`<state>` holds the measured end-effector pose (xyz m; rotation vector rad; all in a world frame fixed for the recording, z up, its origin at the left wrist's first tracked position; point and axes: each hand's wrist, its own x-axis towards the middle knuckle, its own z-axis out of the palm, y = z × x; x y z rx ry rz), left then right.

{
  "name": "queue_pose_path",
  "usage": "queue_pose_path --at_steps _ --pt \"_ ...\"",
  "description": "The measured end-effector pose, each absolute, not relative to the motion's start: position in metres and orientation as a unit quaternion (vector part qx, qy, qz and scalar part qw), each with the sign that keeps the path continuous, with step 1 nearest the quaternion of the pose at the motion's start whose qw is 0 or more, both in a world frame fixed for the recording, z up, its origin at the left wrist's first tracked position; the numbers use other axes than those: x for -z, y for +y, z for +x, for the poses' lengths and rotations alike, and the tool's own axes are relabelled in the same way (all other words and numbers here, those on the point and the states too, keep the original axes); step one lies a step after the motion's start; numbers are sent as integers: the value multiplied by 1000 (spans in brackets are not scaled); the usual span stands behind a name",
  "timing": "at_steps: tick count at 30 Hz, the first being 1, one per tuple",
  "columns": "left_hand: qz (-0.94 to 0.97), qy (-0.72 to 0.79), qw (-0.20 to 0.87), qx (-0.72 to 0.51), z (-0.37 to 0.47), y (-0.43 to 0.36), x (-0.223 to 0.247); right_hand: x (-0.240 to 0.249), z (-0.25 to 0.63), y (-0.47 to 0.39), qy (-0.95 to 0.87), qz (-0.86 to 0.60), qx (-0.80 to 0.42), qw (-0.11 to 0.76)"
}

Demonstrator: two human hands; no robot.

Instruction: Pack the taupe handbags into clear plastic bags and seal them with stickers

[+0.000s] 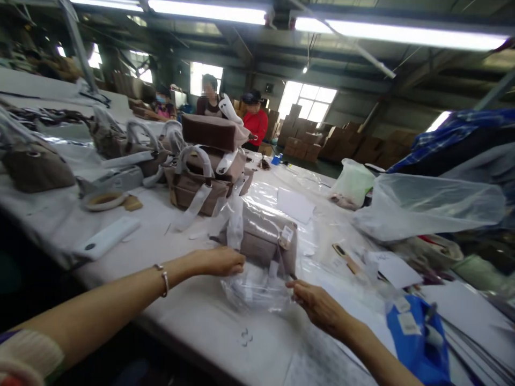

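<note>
Head view, handbag (pixel 259 244) in clear bag (pixel 255 296), right hand (pixel 316 303) at edge

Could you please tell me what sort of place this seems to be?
It looks like a handbag workshop or factory packing area: wrapped handbags are piled on a long table, brown cardboard boxes are stacked behind, and strip lights hang overhead.

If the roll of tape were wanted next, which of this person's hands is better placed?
Probably the left hand: the roll of tape lies on its side of the table. The right hand is farther off, across the clear plastic, though both seem busy there.
</note>
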<state>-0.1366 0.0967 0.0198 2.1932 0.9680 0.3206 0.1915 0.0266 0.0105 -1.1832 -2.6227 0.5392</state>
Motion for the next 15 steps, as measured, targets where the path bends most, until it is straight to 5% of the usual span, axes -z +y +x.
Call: queue_pose_path --at_steps 10,15 --pt "879 392 236 -135 -171 32 27 18 215 -13 -862 -454 -204 97" --pt "878 402 221 -137 -174 18 61 -5 201 -9 -787 -551 -271 70"
